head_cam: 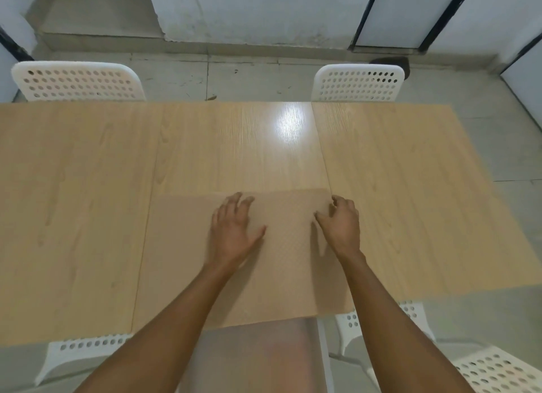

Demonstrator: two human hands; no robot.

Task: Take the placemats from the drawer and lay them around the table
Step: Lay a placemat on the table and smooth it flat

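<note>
A thin tan placemat is spread on the tabletop at the near edge. The left hand is laid flat and open on it, while the right hand is curled at its far right corner. It is judged light and flexible, best lifted by an edge.

placemat | semi-clear, tan-tinted, fine dotted texture | lies flat on table at 6 o'clock, near edge | near end overhangs the table edge toward 6 | far edge toward 12, roughly parallel to the table edge | single mat visible
</note>
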